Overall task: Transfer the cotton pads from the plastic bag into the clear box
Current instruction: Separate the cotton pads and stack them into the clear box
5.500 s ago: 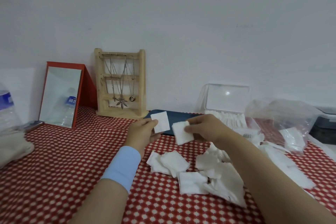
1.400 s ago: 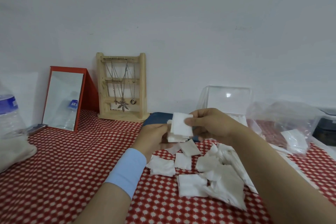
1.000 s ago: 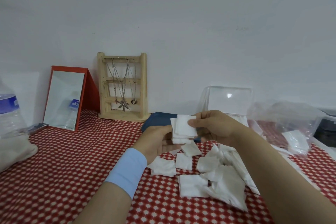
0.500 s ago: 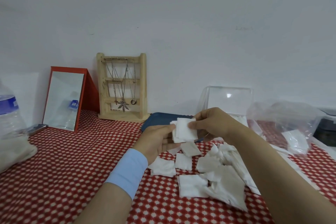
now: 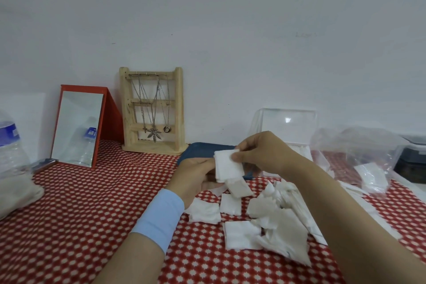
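A small stack of white square cotton pads (image 5: 227,167) hangs above the red checked tablecloth, held between both hands. My left hand (image 5: 192,176) grips the stack from the left and below. My right hand (image 5: 260,153) pinches its upper right edge with thumb and fingers. Several loose cotton pads (image 5: 255,219) lie scattered on the cloth just below and to the right. The clear box (image 5: 287,129) stands behind my right hand with its lid up and white pads inside. The crumpled plastic bag (image 5: 359,157) lies at the right with a few pads in it.
A wooden jewellery stand (image 5: 152,108) with necklaces and a red-framed mirror (image 5: 79,127) stand at the back left by the wall. A water bottle (image 5: 10,145) is at the far left. A dark blue flat case (image 5: 202,151) lies behind my hands. A dark container (image 5: 412,159) sits far right.
Single pads held apart earlier have been gathered into one stack between both hands. In the last second the stack stayed in place while my right hand shifted its pinch along the top edge.
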Available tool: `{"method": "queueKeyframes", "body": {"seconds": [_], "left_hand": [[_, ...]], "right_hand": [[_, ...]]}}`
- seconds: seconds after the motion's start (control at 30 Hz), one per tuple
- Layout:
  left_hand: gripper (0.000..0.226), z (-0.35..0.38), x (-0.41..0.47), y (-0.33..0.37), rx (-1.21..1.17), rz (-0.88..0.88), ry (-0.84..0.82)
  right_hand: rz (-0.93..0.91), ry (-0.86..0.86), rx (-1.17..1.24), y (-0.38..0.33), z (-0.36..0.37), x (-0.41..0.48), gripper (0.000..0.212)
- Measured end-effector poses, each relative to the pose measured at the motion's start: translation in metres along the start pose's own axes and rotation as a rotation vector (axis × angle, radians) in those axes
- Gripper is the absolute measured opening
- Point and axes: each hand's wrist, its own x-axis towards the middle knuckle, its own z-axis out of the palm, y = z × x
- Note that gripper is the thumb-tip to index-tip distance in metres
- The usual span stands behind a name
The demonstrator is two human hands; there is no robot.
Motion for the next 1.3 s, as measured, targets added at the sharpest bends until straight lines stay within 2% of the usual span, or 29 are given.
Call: {"method": "queueKeyframes", "body": {"seconds": [0.2,0.37,0.5,0.6,0.77,0.9,1.07,1.13,1.23,1.3], "left_hand": [[0.025,0.0,0.001,-0.001,0.009,-0.014,-0.061],[0.034,0.003,0.001,0.004,-0.099,-0.071,-0.045],[0.034,0.003,0.002,0.003,-0.086,-0.058,-0.03],[0.03,0.0,0.001,0.003,-0.165,-0.074,-0.036],[0.028,-0.003,0.001,0.003,-0.161,-0.066,-0.016],[0.027,-0.002,0.0,0.004,-0.178,-0.073,0.033],[0.031,0.0,0.0,0.003,-0.14,-0.083,0.007],[0.029,0.0,-0.002,0.004,-0.141,-0.074,-0.063],[0.027,0.001,-0.004,0.005,-0.142,-0.062,-0.114],[0.027,0.001,-0.004,0.005,-0.129,-0.067,-0.106]], "right_hand": [[0.001,0.039,-0.065,0.002,0.005,0.002,0.005],[0.006,0.063,-0.106,0.001,0.007,0.002,0.006],[0.005,0.084,-0.096,0.002,0.008,0.002,0.007],[0.027,0.053,-0.002,0.001,0.003,0.001,0.009],[0.099,-0.032,0.194,0.004,-0.005,0.001,0.016],[0.116,0.032,0.293,0.01,-0.012,0.003,0.017],[0.045,-0.237,0.584,0.004,-0.012,0.0,0.026],[0.057,-0.207,0.485,0.002,-0.005,0.001,0.024],[0.081,-0.035,0.179,0.003,0.003,0.002,0.013],[0.087,0.028,0.129,0.005,0.004,0.003,0.008]]}}
